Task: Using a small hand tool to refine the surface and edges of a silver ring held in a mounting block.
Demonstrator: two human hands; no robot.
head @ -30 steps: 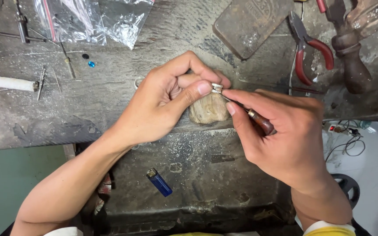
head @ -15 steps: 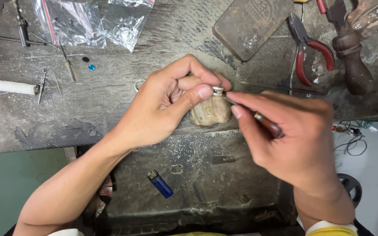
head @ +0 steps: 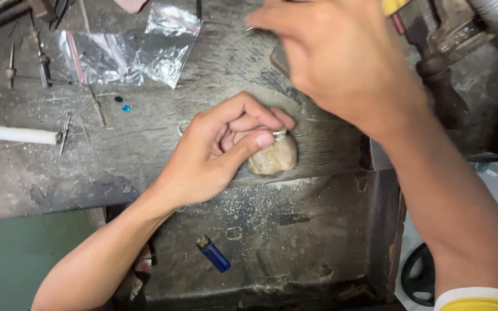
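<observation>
My left hand (head: 220, 152) pinches a small silver ring (head: 280, 134) between thumb and forefinger and presses it on top of a tan wooden peg (head: 273, 156) at the bench edge. My right hand (head: 341, 57) is raised over the back of the bench, blurred, its fingers closed around a thin metal tool whose tip (head: 249, 29) sticks out to the left. It is well apart from the ring.
Clear plastic bags (head: 128, 55) lie at the back left. A white rod (head: 12, 134), thin metal tools (head: 64, 132) and two small blue and dark stones (head: 122, 103) lie on the left. A blue lighter (head: 213, 253) rests in the tray below. Dark metal fixtures (head: 451, 46) stand at the right.
My right hand has lifted away from the ring and swung up toward the back of the bench with the thin tool. My left hand keeps the ring on the peg.
</observation>
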